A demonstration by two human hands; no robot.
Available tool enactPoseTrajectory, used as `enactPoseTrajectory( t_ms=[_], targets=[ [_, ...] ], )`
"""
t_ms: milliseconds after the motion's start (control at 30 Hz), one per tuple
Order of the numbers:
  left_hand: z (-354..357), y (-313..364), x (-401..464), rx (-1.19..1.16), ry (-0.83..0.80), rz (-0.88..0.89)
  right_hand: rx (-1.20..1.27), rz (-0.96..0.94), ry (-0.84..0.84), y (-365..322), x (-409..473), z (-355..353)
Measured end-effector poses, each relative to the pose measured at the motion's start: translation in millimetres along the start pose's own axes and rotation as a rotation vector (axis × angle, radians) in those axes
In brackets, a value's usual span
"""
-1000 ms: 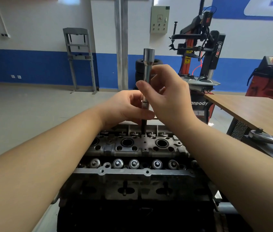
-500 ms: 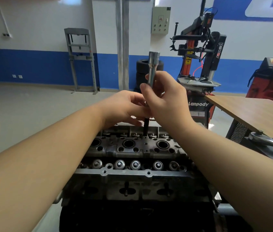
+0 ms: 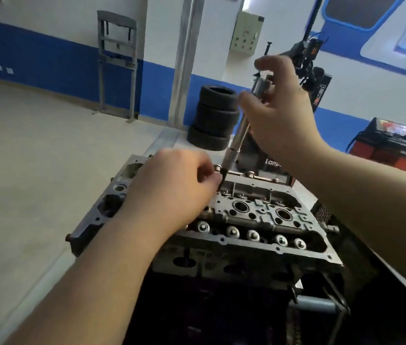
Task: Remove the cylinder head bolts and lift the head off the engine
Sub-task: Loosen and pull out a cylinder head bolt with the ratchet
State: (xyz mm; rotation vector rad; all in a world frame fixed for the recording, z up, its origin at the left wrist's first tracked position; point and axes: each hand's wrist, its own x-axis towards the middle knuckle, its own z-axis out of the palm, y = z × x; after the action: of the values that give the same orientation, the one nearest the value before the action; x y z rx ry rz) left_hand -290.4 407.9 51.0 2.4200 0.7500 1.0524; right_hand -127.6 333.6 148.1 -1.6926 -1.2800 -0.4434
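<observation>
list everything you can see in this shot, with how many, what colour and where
cylinder head: one, grey metal, centre, on the engine
extension bar: one, silver, tilted, tip down at the head's far side
tyres: three, black, stacked behind the engine
control box: one, beige, on the wall
metal frame: one, grey, against the left wall
left hand: one, grip pinched at the bar's dark tip
right hand: one, grip round the bar's top

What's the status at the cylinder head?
Right hand grips long silver socket extension. Left hand pinches its dark tip at grey cylinder head. Nothing obstructing.
</observation>
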Motion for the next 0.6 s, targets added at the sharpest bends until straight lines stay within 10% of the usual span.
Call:
enactPoseTrajectory(
  t_ms=[167,333,600],
  targets=[
    [-33,-32,18,-0.057,-0.042,-0.139,-0.629,-0.098,-0.264,-22,37,-26],
    [-1,-8,18,-0.13,0.077,-0.127,-0.601,-0.043,-0.546,-38,57,-42],
    [32,-1,35,-0.172,-0.213,-0.042,-0.387,0.008,-0.679,-56,54,-40]
  ],
)
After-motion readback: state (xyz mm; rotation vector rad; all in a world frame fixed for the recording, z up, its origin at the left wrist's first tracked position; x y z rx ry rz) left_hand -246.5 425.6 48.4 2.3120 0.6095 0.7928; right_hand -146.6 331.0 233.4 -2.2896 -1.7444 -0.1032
